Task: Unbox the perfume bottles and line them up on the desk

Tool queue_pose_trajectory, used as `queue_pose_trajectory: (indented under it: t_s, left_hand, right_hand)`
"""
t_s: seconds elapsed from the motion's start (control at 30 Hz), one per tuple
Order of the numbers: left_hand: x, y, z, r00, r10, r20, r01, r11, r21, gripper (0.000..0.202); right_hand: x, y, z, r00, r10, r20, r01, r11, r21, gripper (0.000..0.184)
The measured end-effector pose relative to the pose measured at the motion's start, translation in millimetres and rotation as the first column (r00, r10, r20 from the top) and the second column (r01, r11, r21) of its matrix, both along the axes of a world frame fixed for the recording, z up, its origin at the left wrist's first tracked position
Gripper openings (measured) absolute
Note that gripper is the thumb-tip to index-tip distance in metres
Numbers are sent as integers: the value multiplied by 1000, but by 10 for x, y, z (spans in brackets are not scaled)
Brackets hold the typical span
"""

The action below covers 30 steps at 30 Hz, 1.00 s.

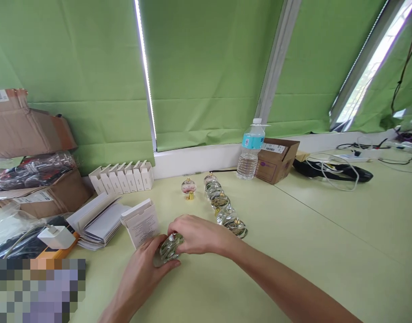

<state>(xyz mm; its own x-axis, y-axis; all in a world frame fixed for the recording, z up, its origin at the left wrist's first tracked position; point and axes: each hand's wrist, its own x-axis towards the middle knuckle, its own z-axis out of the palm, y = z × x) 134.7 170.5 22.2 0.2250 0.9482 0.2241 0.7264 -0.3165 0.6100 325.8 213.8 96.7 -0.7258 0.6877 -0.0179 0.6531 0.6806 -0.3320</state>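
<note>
Both my hands close around one round clear glass perfume bottle (170,247) just above the pale green table (293,251). My left hand (143,269) cups it from below and behind. My right hand (197,235) covers its top, fingers curled. An open white carton (141,223) stands just left of the bottle. A row of several similar glass bottles (224,208) with gold tops runs back from my right hand. One pinkish bottle (189,187) stands alone further back.
Several closed white cartons (122,178) line the wall. Flat folded cartons (96,220) lie at left beside brown cardboard boxes (31,152) and a white charger (56,236). A water bottle (250,150), a small brown box (276,160) and cables (334,171) sit at the back right.
</note>
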Motion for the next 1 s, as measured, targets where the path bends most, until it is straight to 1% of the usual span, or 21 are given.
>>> queue_pose_trajectory:
  t_s: [0.1, 0.17, 0.23, 0.27, 0.33, 0.4, 0.5, 0.6, 0.73, 1.0]
  left_hand:
    - [-107, 33, 13, 1000, -2, 21, 1, 999, 47, 57]
    - [-169, 42, 57, 997, 24, 74, -34, 991, 126, 56]
    - [-197, 32, 117, 989, 79, 123, -103, 974, 200, 49]
    - [-194, 20, 147, 984, 114, 137, -142, 966, 216, 46]
    - [-161, -13, 191, 974, 176, 144, -203, 959, 198, 41]
    - [-103, -45, 204, 973, 200, 119, -219, 961, 171, 36]
    - [-18, -77, 177, 989, 144, 25, -146, 968, 206, 28]
    - [35, -92, 138, 994, 63, -87, -40, 968, 247, 24]
    - [62, -114, 116, 985, 31, -169, 16, 963, 270, 22]
    - [71, -125, 108, 973, 9, -232, 54, 963, 264, 23]
  right_hand:
    - [-41, 15, -55, 999, 16, 28, -17, 999, 29, 20]
    - [-36, 27, -27, 1000, 20, 17, -21, 999, 42, 16]
    - [-10, 49, 38, 999, 1, -39, 1, 997, 73, 17]
    - [10, 68, 75, 997, -21, -77, 29, 995, 97, 18]
    - [62, 124, 139, 985, -94, -142, 116, 980, 160, 20]
    - [125, 206, 163, 969, -195, -154, 226, 947, 229, 20]
    - [227, 355, 108, 936, -341, -82, 350, 890, 293, 16]
    - [311, 484, 0, 907, -421, 7, 401, 868, 293, 15]
    - [363, 565, -98, 897, -439, 52, 411, 872, 264, 14]
    - [358, 621, -178, 888, -454, 77, 428, 875, 224, 18]
